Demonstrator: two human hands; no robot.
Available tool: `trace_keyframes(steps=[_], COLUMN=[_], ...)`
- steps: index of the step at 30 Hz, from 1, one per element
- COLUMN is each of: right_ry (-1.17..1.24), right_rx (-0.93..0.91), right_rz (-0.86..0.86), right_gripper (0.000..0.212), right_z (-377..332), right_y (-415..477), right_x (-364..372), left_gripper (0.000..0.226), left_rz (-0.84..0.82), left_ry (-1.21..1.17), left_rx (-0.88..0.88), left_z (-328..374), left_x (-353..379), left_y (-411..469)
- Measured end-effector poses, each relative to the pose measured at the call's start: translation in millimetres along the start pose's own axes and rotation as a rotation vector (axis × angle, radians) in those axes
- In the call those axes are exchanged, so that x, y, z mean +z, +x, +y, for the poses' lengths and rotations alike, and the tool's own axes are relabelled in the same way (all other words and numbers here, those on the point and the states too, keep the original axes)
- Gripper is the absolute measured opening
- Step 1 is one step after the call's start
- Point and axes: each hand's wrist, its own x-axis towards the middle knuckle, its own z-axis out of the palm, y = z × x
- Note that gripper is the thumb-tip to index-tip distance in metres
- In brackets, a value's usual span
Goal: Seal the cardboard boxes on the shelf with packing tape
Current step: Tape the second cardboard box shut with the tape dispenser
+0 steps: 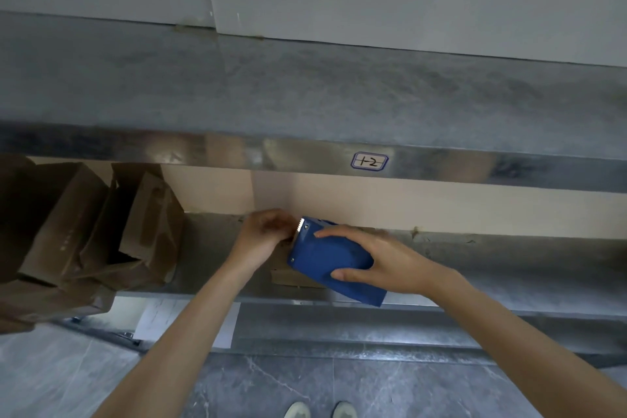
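Your left forearm [176, 343] and right forearm [509, 332] come up from the near edge, with two pale shoes [297, 410] between them on the grey marbled floor [305, 380].

Your right hand [383, 261] grips the one tape dispenser [325, 261], a blue, flat, hard-shelled body. The thumb is on its near side and the fingers lie across its far side. Its toothed metal blade [300, 226] sits at the far left corner. Your left hand [263, 234] is right up against that blade with its fingers bunched and curled. You cannot tell whether it is pinching tape, as none shows clearly.

Under the dispenser lies a brown cardboard box [291, 276]. It is mostly hidden, and only its near edge shows on the shelf [509, 258].

To the left, touching one another, stand the crumpled boxes [146, 231]. There are at least three, with their flaps up and creased, and the leftmost ones overhang the shelf's near edge.

To the right of the dispenser the shelf shows dull, scuffed steel out to the frame's edge. Its front lip runs just near of your hands. A smooth beige back panel [407, 204] closes the far side.

Overhead, the upper shelf edge [509, 173], a shiny metal strip, carries one handwritten label [369, 160].

One white sheet [159, 319] lies below the shelf to the left.
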Motion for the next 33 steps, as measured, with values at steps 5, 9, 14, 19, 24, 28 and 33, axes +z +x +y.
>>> trace_keyframes(steps=[5, 9, 14, 19, 24, 28, 33], right_ry=[-0.015, -0.008, -0.009, 0.046, 0.091, 0.124, 0.144], right_rx=[-0.021, 0.017, 0.039, 0.067, 0.087, 0.117, 0.132], right_rz=[-0.116, -0.151, -0.181, -0.123, -0.108, -0.119, -0.126], right_gripper=[0.052, 0.052, 0.053, 0.051, 0.05, 0.047, 0.054], right_z=[-2, 18, 40, 53, 68, 82, 90], right_y=[16, 3, -10, -16, -22, -26, -24], right_x=[-26, -51, -66, -72, -73, -70, -64], left_gripper=[0.017, 0.018, 0.016, 0.038, 0.052, 0.04, 0.038], left_rz=[0.078, 0.3, 0.258, 0.183, 0.099, 0.131, 0.144], left_ry=[-0.085, -0.125, -0.156, -0.217, -0.058, 0.016, -0.04], left_rx=[-0.013, -0.054, -0.167, -0.126, -0.09, -0.036, -0.03], left_z=[6, -9, -22, -33, -48, -60, -70], left_x=[-12, -60, -64, -28, -9, 2, 6], left_y=[-6, -12, -18, -18, -19, -15, -14])
